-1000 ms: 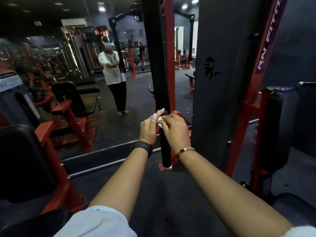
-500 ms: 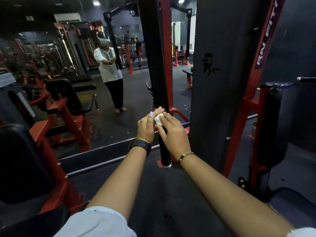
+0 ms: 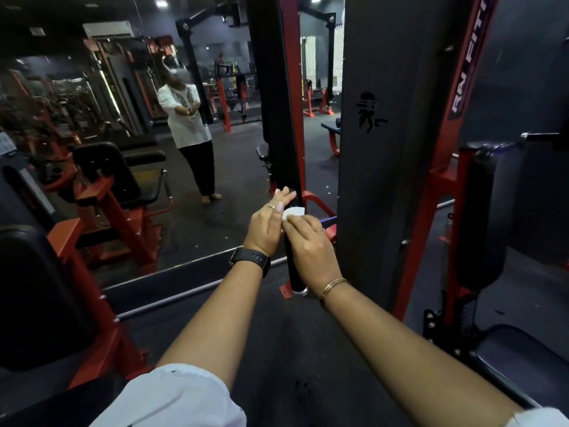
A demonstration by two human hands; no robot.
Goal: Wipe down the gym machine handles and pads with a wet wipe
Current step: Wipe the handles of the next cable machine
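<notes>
Right hand point(image 3: 311, 245), fingers curled and pinching the wet wipe point(image 3: 294, 211), has slid toward six o'clock down the handle point(image 3: 294, 269); left hand point(image 3: 268, 226) fingers have straightened, pressed together; the wiping stroke seems to be progressing.

L wrist: black smartwatch point(image 3: 250, 261), wide black strap. L hand point(image 3: 267, 225): thin ring point(image 3: 271, 206), pale lilac nail polish. R wrist: slim gold bangles point(image 3: 334, 285). R hand point(image 3: 311, 248): narrow band ring point(image 3: 320, 230). White loose sleeves, L sleeve point(image 3: 172, 399) & R sleeve point(image 3: 542, 418), forearms uncovered.

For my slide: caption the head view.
Right hand grips a wet wipe on the black handle, left hand touching alongside.
</notes>
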